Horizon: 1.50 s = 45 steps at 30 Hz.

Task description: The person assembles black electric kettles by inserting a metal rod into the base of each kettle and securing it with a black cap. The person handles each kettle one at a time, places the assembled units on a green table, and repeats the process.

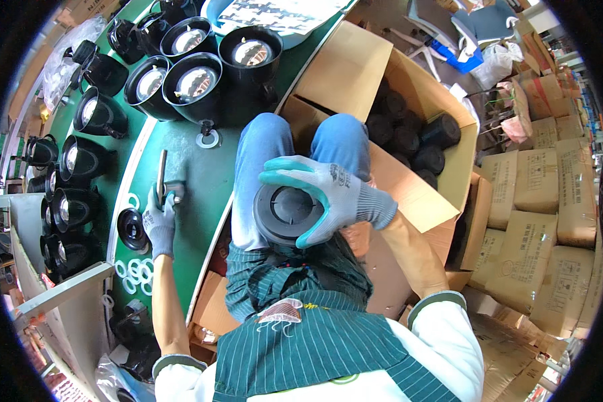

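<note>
My right hand (pixel 328 197), in a grey glove with a teal palm, curls its fingers and thumb around a black round plastic part (pixel 285 213) over my lap. Its round top shows a ring with a recessed centre. On the green table, my left hand (pixel 159 226) has its fingers closed around a slim, stick-like tool (pixel 161 173) that points away from me. A small dark block (pixel 175 190) lies by those fingertips. Beside the left hand are a black round lid (pixel 132 229) and several white rings (pixel 139 273).
Several black pots with shiny insides (pixel 195 82) stand at the far end of the table, with more (pixel 80 157) along the left. An open cardboard box (pixel 472 157) of black cylinders (pixel 442 130) is at my right, before stacked cartons (pixel 529 261). A blue basin (pixel 214 13) sits far ahead.
</note>
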Each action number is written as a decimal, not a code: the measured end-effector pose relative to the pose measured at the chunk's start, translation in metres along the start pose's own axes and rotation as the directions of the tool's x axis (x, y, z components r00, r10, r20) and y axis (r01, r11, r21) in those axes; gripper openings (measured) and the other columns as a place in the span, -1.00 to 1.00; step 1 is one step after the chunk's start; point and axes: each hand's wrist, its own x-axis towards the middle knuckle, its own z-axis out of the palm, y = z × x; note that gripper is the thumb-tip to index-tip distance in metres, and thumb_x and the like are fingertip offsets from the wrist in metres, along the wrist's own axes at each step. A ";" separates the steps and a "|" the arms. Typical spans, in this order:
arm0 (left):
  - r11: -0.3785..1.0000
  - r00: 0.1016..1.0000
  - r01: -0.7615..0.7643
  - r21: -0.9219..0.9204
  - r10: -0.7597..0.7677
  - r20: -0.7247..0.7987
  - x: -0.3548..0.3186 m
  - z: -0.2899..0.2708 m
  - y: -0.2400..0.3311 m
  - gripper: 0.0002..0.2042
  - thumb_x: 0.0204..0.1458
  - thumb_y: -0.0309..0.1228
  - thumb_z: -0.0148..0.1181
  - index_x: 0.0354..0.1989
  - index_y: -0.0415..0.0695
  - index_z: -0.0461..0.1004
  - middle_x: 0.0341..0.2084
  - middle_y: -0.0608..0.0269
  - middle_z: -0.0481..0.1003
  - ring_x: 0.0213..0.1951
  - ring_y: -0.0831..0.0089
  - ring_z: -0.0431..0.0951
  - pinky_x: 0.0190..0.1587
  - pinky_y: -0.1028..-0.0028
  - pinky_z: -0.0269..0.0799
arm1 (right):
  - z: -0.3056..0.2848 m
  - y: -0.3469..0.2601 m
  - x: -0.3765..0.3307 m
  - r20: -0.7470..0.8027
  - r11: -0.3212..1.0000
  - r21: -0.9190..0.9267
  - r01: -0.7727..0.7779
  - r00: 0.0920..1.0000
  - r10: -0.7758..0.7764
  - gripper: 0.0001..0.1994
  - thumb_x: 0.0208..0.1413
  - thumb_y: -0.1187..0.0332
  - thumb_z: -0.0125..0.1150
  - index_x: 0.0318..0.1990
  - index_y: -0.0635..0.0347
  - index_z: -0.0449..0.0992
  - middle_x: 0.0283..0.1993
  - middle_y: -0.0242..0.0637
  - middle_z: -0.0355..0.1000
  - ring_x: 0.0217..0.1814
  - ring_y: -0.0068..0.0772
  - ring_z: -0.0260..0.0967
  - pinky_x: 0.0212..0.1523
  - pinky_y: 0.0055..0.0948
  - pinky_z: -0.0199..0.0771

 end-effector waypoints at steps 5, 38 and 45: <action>0.778 0.873 -0.082 -0.623 0.358 0.332 -0.006 -0.098 0.161 -0.43 0.17 -0.43 0.37 0.34 -0.31 0.36 -0.03 0.05 0.62 -0.03 0.41 0.63 0.04 0.41 0.56 | 0.033 0.027 -0.016 -0.257 0.912 0.410 -0.011 0.958 0.127 0.49 -0.56 -0.10 0.80 0.58 0.20 -0.08 0.56 -0.07 0.06 0.55 -0.14 0.15 0.53 -0.14 0.13; 0.185 0.311 -0.737 -0.650 0.947 -0.084 0.026 -0.038 0.254 -0.58 0.17 -0.53 0.20 0.23 -0.26 0.45 -0.03 -0.01 0.56 -0.04 0.05 0.62 0.00 0.26 0.57 | 0.021 -0.030 -0.020 -0.130 0.870 0.168 0.464 0.885 -0.447 -0.38 0.06 -0.30 0.20 -0.43 0.19 0.63 -0.44 -0.25 0.40 -0.10 0.05 0.51 0.32 0.48 0.22; 0.251 0.149 0.078 -0.965 0.954 0.261 0.012 0.005 0.354 -0.53 0.37 -0.06 -0.08 -0.17 -0.16 0.68 -0.38 0.17 0.62 -0.31 0.37 0.60 -0.20 0.39 0.52 | 0.068 -0.076 0.048 0.215 0.837 -0.257 0.483 0.873 -0.437 -0.53 0.24 -0.03 0.12 -0.67 -0.01 0.49 -0.68 -0.34 0.34 -0.57 -0.26 0.37 -0.55 -0.14 0.34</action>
